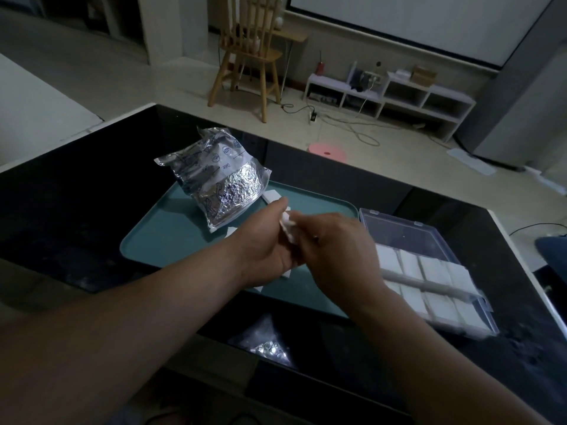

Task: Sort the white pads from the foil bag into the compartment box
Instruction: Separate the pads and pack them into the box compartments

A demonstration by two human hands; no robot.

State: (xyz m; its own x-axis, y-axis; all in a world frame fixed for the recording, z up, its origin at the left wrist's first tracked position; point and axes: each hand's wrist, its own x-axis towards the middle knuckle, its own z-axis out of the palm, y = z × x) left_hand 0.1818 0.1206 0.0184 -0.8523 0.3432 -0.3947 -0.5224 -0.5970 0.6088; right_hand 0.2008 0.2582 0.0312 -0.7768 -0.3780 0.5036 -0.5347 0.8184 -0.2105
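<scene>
Head view: left hand (270,240) and right hand (337,250) together pinch one small white pad (288,227) above a teal plastic tray (159,240). A crinkled silver foil bag (217,179) lies on the tray's far side, and a clear plastic compartment box (402,233) sits just right.

Both forearms are bare and extend forward: the left forearm (138,302) enters from the lower left, the right forearm (429,348) from the lower right, and they converge at the centre. The left hand (270,240) is turned thumb-side up, fingers curled. The right hand (334,250) presents its back, fingers curled toward the left hand. Both hands pinch one white pad (288,225) between them.
</scene>
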